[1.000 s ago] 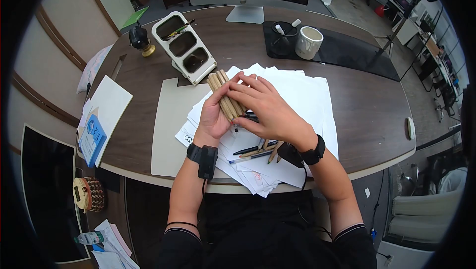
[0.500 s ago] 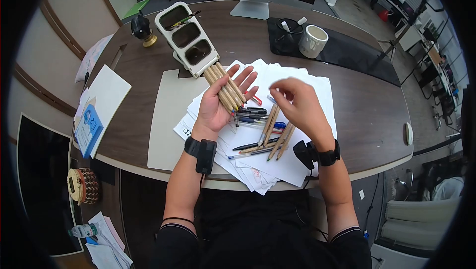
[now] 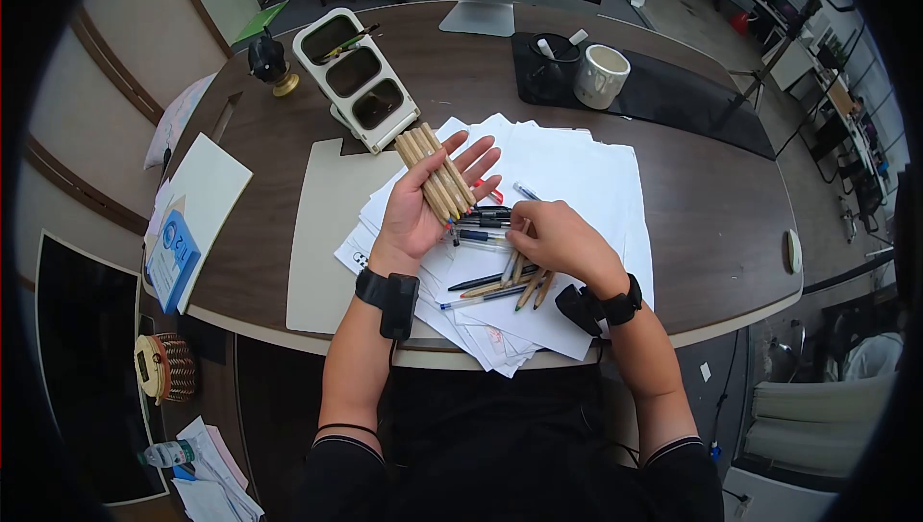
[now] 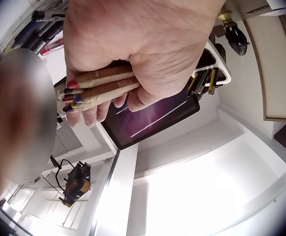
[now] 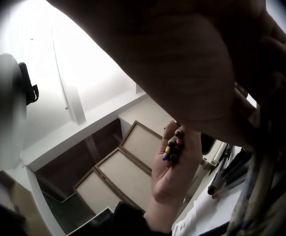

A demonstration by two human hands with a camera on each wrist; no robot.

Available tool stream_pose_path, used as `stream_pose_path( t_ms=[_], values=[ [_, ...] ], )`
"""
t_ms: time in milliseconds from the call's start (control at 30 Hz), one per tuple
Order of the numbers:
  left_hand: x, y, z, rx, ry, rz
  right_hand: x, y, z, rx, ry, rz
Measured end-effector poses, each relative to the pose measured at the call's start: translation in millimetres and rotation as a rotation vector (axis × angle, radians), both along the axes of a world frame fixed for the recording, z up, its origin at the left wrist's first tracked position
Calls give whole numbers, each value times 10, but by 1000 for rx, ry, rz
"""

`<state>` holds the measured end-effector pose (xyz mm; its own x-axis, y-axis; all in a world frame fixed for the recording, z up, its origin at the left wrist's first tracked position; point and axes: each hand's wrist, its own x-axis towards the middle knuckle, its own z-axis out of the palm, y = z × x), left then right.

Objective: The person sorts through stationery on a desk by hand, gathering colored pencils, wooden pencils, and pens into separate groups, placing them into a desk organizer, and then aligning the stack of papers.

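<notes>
Left hand [image 3: 409, 214]: palm turned up, the 4 fingers extended and spread, the thumb bent across a bundle of coloured pencils [image 3: 436, 176] and pressing it against the palm. Right hand [image 3: 562, 238]: back uppermost, fingers curled toward the thumb, the 2 sides meeting around the upper part of wooden pencils [image 3: 519, 267] that slope down beneath it toward the person.

The bundle lies obliquely across the left palm, its shafts side by side, bare wood in colour. Sharpened ends face the person, with red, blue, yellow and dark points distinguishable in the wrist views; the blunt ends extend past the thumb, near the lower corner of a white organizer [image 3: 389, 136] with 3 openings, which stands beyond the left hand.

Between the hands, black pens [image 3: 488, 215] lie in a loose cluster, and a red-capped pen [image 3: 492, 193] lies just beside the left fingertips. Nearer the person than the right hand, a green-tipped pencil [image 3: 529, 292] rests among other pencils and pens. White paper sheets [image 3: 586, 176] spread beneath both hands; a mug [image 3: 603, 80] stands beyond the right hand.
</notes>
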<state>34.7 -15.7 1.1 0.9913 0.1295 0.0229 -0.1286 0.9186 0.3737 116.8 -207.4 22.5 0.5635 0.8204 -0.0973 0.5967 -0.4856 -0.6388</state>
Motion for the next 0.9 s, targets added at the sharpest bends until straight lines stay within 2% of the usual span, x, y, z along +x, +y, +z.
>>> stream_pose_path(
  t_ms=[167,267,367,467,533,600,800,900],
  values=[
    [2,-21,8,20,-7,-18,39,-48,171,-16,102,21],
    [2,-21,13,41,-25,-36,-32,-105,458,257,199,-62],
    [7,-49,12,34,-25,-86,-6,5,493,490,137,-93],
    [-8,-34,-20,3,-26,-144,-44,207,587,519,202,-20],
    [9,21,-145,-47,-75,-203,5,349,519,432,63,20],
    [1,34,-198,-47,-21,-164,22,476,470,336,-125,21],
    [2,47,-226,-46,-29,-168,45,615,414,347,-220,56],
    [-22,-11,-98,-26,8,-133,52,628,431,332,-223,75]
  ],
)
